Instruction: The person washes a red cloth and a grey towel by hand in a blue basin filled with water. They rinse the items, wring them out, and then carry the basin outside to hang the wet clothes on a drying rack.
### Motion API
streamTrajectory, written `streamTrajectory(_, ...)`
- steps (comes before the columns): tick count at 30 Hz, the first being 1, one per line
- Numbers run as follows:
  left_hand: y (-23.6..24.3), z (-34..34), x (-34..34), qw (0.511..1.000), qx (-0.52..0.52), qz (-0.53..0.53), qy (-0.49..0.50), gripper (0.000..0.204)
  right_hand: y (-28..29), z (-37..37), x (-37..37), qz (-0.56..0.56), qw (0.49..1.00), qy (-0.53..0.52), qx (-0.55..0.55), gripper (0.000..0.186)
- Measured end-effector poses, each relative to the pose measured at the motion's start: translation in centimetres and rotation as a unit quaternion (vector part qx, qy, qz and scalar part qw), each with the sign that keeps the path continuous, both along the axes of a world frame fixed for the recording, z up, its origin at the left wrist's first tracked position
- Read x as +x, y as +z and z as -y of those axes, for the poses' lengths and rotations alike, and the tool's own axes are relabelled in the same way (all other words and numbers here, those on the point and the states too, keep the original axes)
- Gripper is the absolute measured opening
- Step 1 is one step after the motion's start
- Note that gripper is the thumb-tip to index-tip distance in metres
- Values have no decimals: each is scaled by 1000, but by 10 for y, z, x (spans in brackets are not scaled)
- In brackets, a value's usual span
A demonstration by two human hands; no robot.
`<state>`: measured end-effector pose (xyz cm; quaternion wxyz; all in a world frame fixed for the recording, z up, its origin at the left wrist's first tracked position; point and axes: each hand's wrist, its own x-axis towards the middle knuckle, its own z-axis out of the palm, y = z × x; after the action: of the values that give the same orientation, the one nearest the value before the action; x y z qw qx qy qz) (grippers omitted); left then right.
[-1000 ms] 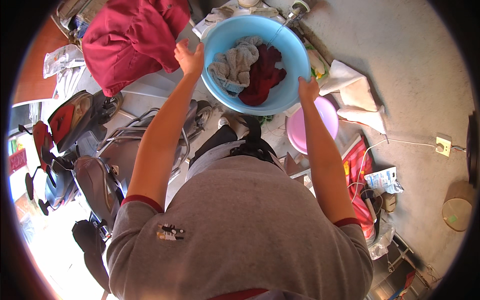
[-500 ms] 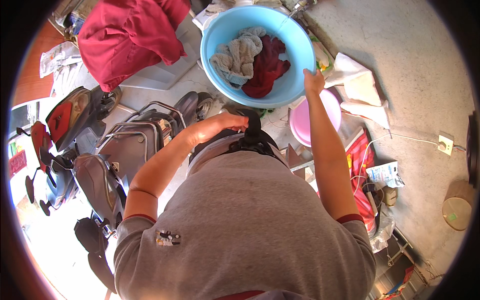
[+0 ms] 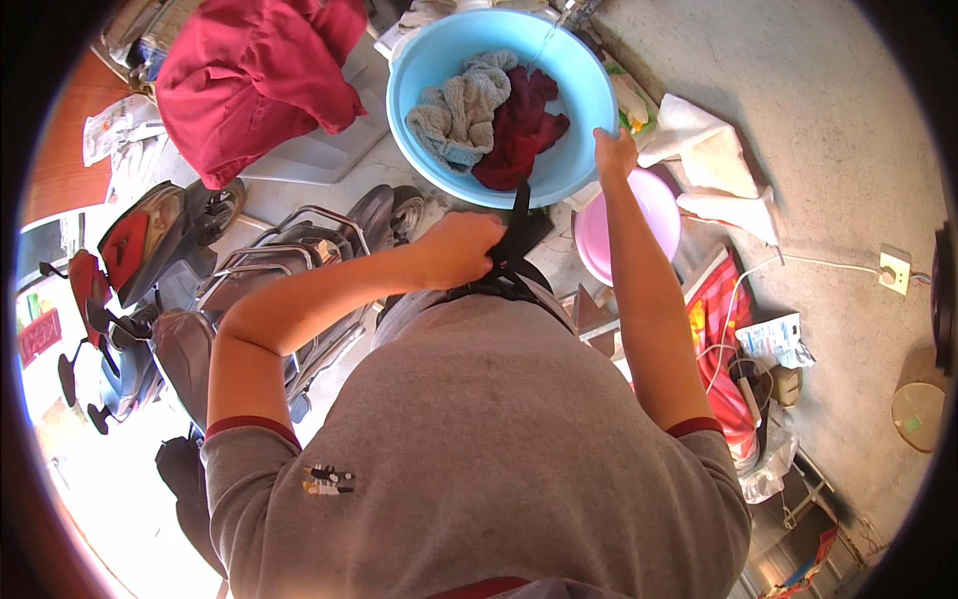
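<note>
My left hand [image 3: 472, 245] is closed on a black strap [image 3: 517, 230] at my waist. My right hand [image 3: 614, 155] grips the right rim of a large light-blue basin [image 3: 579, 95]. Inside the basin lie a grey knit cloth [image 3: 449, 125] and a dark red cloth [image 3: 519, 140]. A thin stream of water runs into it from a tap [image 3: 569, 12] at the top. Below the basin, partly behind my right arm, is a pink basin [image 3: 644, 230].
Scooters [image 3: 230, 299] crowd the left side. A red cloth [image 3: 259, 80] is heaped over grey plastic at upper left. On the right are pale cloths [image 3: 718, 165], a red striped item [image 3: 718, 309], a socket [image 3: 893, 270] with cables and a round container [image 3: 913, 409].
My left hand has left the blue basin's side, come down to my waist and closed on the strap. My right hand stays on the rim; the basin sits slightly higher in view.
</note>
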<state>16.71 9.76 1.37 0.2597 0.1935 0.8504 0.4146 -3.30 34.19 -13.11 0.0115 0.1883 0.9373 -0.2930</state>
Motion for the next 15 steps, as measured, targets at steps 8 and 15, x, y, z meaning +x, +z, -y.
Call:
streamTrajectory(8,23,-13,12,988,-68,-135,-26,29,-4,-2,1,-11,1000,8,5,47)
streamTrajectory(15,23,9,-11,918,172,348,78,22,5,2,7,-34,999,0,-7,44)
